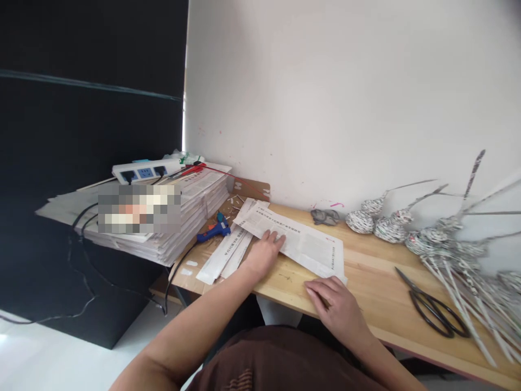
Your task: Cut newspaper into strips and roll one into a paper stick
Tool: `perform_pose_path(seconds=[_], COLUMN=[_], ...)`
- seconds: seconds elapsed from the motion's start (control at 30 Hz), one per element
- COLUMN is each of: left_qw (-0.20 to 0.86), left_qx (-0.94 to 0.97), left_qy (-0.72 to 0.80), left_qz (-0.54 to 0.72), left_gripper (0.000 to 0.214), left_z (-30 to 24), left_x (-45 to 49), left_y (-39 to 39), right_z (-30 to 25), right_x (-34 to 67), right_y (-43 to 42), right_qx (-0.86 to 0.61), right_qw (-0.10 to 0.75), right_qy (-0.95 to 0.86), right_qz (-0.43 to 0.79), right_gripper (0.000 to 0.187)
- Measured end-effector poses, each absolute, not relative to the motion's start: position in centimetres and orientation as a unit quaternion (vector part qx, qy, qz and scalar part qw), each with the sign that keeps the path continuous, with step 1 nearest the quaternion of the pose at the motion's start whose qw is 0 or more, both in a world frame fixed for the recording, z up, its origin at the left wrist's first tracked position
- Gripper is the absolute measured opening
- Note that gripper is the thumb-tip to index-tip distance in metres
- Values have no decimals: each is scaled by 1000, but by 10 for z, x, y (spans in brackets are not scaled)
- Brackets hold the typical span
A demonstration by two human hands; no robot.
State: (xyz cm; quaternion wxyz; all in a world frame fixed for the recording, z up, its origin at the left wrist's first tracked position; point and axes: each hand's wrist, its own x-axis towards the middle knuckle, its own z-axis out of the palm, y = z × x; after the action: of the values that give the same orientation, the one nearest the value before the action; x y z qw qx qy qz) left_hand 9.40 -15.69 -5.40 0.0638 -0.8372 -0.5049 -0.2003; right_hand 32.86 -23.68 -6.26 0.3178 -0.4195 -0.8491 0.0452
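A printed newspaper strip lies slantwise on the wooden table in front of me. My left hand rests at its lower left edge, fingertips laid on the paper, thumb side low. Close to the strip's lower right corner, my right hand is closed with thumb and fingers together. Something thin and dark may be between them, but I cannot make it out. More newspaper strips lie beneath and to the left of the top one.
A blue glue gun lies on cardboard at left, beside tall paper stacks carrying a power strip. At right are black scissors, woven paper gourds, loose paper rods and a grey cloth-like lump.
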Motion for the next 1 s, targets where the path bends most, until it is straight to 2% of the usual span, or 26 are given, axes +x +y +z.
perform_pose_path(seconds=[0.2,0.33,0.47,0.57,0.63,0.7,0.77,0.87,0.9,1.0], left_qw=[27,-25,-76,-80,-81,-85,-93,-99,-98,-89], left_qx=[-848,-819,-789,-793,-802,-807,-807,-800,-794,-761], left_qy=[-481,-479,-460,-444,-435,-431,-428,-432,-441,-486], left_qz=[-219,-314,-399,-409,-401,-394,-397,-404,-407,-420], left_gripper=[33,32,33,34,36,40,41,42,42,49], left_z=[-60,-62,-63,-67,-71,-75,-77,-79,-79,-75], left_x=[98,93,90,88,86,85,85,84,84,82], left_y=[-153,-148,-143,-139,-137,-135,-134,-134,-134,-136], right_z=[-65,-69,-60,-46,-37,-31,-28,-29,-30,-32], right_x=[330,330,332,342,352,362,367,365,362,344], right_y=[-238,-240,-242,-244,-245,-245,-244,-242,-241,-242], right_qx=[-406,-457,-544,-493,-446,-425,-441,-494,-504,-503], right_qw=[353,379,424,441,438,434,425,422,429,455], right_qy=[-841,-795,-615,-442,-373,-348,-334,-279,-257,-216], right_qz=[56,124,382,605,686,714,717,707,705,702], right_gripper=[18,21,50,65,71,78,69,27,20,19])
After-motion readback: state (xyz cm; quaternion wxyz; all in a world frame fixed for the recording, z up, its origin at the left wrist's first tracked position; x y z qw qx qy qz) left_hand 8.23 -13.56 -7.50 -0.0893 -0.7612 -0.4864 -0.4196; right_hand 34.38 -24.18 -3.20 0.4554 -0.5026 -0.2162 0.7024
